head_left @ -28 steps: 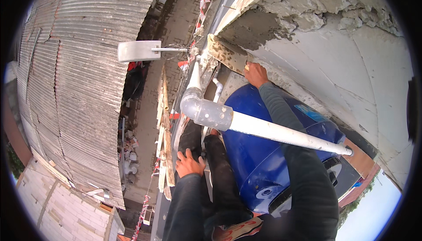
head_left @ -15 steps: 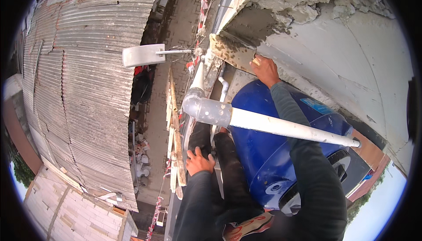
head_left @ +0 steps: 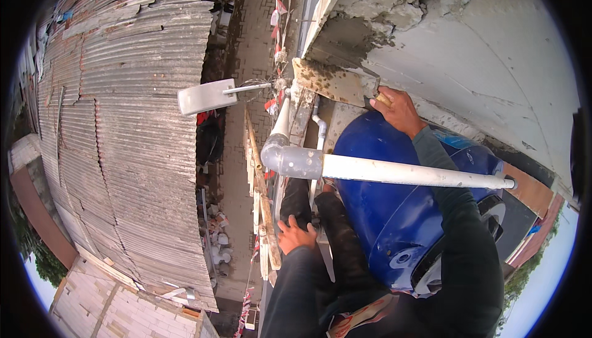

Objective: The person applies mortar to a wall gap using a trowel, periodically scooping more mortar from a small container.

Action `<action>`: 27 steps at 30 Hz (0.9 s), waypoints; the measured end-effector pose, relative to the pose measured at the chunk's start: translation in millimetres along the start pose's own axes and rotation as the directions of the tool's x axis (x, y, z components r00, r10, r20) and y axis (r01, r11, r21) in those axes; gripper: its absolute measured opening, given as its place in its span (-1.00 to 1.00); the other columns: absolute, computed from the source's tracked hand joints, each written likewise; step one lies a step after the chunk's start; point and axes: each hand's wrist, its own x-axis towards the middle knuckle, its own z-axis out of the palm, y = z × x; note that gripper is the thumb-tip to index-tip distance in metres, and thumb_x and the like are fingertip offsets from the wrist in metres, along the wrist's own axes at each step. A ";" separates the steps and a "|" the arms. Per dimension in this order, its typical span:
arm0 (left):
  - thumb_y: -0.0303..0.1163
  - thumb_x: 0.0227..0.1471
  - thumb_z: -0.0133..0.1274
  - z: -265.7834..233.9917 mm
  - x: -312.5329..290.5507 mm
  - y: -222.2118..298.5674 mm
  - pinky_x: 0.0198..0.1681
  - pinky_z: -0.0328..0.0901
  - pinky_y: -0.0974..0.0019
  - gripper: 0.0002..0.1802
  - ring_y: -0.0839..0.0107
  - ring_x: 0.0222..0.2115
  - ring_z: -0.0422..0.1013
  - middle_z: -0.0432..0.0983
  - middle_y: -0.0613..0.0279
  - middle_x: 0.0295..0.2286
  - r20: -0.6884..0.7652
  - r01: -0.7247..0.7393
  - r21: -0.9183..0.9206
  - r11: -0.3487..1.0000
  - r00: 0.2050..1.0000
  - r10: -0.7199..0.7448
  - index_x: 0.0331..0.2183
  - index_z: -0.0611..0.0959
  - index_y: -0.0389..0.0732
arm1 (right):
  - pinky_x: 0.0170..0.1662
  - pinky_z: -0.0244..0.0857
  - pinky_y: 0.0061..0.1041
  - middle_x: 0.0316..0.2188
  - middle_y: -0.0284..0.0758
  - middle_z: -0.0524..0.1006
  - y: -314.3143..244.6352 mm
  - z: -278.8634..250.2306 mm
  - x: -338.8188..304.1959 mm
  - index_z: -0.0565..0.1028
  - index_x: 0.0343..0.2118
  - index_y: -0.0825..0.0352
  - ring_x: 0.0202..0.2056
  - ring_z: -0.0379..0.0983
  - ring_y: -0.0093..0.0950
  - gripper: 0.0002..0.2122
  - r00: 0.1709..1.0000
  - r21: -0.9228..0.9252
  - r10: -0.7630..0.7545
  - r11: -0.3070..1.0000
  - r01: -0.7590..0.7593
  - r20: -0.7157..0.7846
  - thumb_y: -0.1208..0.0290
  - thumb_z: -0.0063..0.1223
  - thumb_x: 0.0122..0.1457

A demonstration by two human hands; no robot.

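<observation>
Just on the near side of the right hand (head_left: pixel 396 111), a blue tank (head_left: pixel 370 215), crossed by a white pipe (head_left: pixel 401 172) with a grey elbow (head_left: pixel 296 161). Well left of the same hand, a pale street lamp (head_left: pixel 206 96). Just left of the left hand (head_left: pixel 297 237), wooden poles (head_left: pixel 264 205); farther left, a paved alley (head_left: pixel 235 159), then a corrugated roof (head_left: pixel 129 134). Far ahead of that hand, red-and-white bunting (head_left: pixel 275 16).

Right hand (head_left: pixel 399 114) shifted rightward, more of mottled board (head_left: pixel 330 82) exposed
</observation>
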 end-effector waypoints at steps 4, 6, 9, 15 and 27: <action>-0.01 -0.11 0.27 -7.4 -5.3 9.1 -0.15 0.44 -0.09 -0.32 -0.16 -0.17 0.51 0.34 -0.07 -0.06 -0.034 -0.012 -0.020 1.000 0.999 0.011 0.03 0.51 -0.10 | 0.00 0.37 -0.07 -0.13 0.02 0.60 44.6 40.1 27.0 0.54 -0.04 0.37 -0.08 0.52 0.04 -0.65 0.977 -0.236 0.138 0.967 -0.099 0.159 0.18 0.07 0.28; -0.02 -0.11 0.27 -6.9 -5.0 6.2 -0.16 0.44 -0.09 -0.32 -0.17 -0.18 0.51 0.34 -0.07 -0.07 -0.053 -0.002 -0.019 1.000 0.999 0.001 0.03 0.51 -0.09 | 0.09 0.33 -0.01 -0.04 0.02 0.58 54.8 75.1 59.2 0.53 -0.02 0.39 0.01 0.47 0.09 -0.58 0.940 -0.217 0.232 0.960 -0.179 0.250 0.09 0.00 0.30; -0.03 -0.11 0.28 -7.2 -6.4 3.4 -0.17 0.44 -0.11 -0.32 -0.18 -0.18 0.50 0.33 -0.06 -0.07 -0.067 0.001 -0.022 1.000 0.998 -0.003 0.03 0.50 -0.09 | 0.09 0.33 0.00 -0.06 0.02 0.58 75.1 115.0 92.7 0.53 0.01 0.38 0.00 0.48 0.09 -0.54 0.951 -0.125 0.201 0.976 -0.176 0.234 0.04 -0.03 0.30; -0.01 -0.10 0.27 -0.8 -7.6 -3.7 -0.18 0.44 -0.11 -0.32 -0.16 -0.19 0.51 0.33 -0.08 -0.04 -0.110 0.001 0.028 1.000 0.994 0.002 0.03 0.50 -0.08 | 0.00 0.34 -0.11 -0.16 0.08 0.60 87.9 120.4 118.4 0.58 -0.10 0.47 -0.08 0.53 0.03 -0.60 0.970 0.068 0.045 0.996 -0.063 0.240 0.15 0.01 0.31; 0.04 -0.08 0.26 -2.9 -5.6 3.2 -0.17 0.46 -0.07 -0.26 -0.15 -0.16 0.52 0.32 -0.12 0.03 -0.017 0.008 0.020 1.000 1.000 -0.007 0.09 0.50 -0.09 | -0.08 0.37 -0.17 -0.27 -0.07 0.62 96.1 105.0 95.4 0.58 -0.08 0.53 -0.25 0.54 -0.23 -0.61 0.984 0.185 0.051 0.979 -0.083 0.172 0.20 0.03 0.36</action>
